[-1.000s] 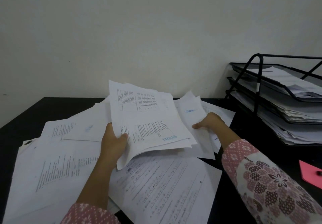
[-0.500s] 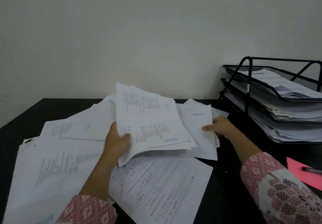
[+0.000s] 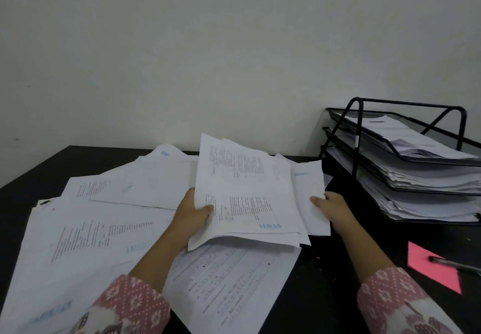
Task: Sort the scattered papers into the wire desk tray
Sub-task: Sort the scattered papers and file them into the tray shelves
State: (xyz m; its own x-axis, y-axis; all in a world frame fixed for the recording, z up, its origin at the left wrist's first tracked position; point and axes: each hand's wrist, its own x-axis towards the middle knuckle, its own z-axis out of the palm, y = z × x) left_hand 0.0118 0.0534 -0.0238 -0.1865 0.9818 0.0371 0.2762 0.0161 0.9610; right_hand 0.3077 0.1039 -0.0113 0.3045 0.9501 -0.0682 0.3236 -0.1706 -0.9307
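Observation:
My left hand (image 3: 194, 215) grips a sheaf of printed papers (image 3: 247, 193) by its left edge, lifted and tilted above the desk. My right hand (image 3: 329, 207) pinches a single white sheet (image 3: 311, 190) at its right edge, just right of the sheaf. More printed sheets (image 3: 99, 229) lie scattered over the left and front of the black desk (image 3: 325, 281), one form sheet (image 3: 229, 281) under the sheaf. The black three-tier wire desk tray (image 3: 359, 130) stands at the back right, each tier holding stacked papers.
A pink paper note (image 3: 429, 266) lies at the right edge of the desk with a black pen (image 3: 453, 263) across it. A plain pale wall rises behind the desk. Bare black desk shows between my right forearm and the tray.
My right hand has lifted the single sheet off the desk and drawn it right, toward the tray. The sheaf in my left hand has tilted up slightly. The view has shifted right.

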